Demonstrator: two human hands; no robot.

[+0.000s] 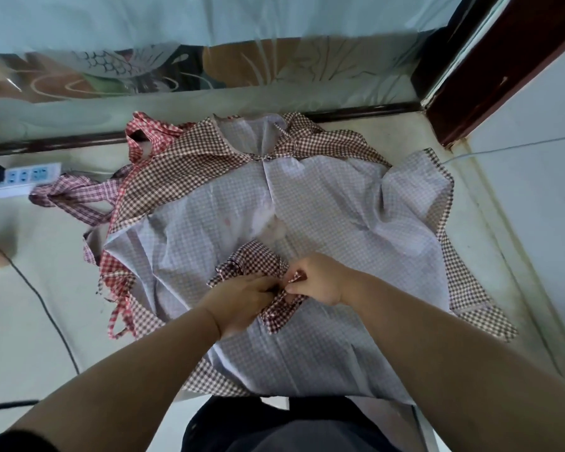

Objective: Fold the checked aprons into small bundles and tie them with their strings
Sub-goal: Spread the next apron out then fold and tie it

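A small dark-red checked apron bundle (255,265) lies on a large apron (340,207) spread pale side up on the floor, its brown checked edges showing. My left hand (242,301) grips the bundle's near side and its string. My right hand (317,278) pinches a string end (299,276) just right of the bundle. Another string loop (279,316) trails below both hands. A red checked apron (118,278) lies crumpled under the left edge, and a pink checked tied bundle (69,197) sits further left.
A white power strip (26,176) lies at the far left by the wall, and a dark cable (46,308) runs across the floor. A dark wooden door frame (490,73) stands at the right. My knees in dark trousers (274,425) are at the bottom.
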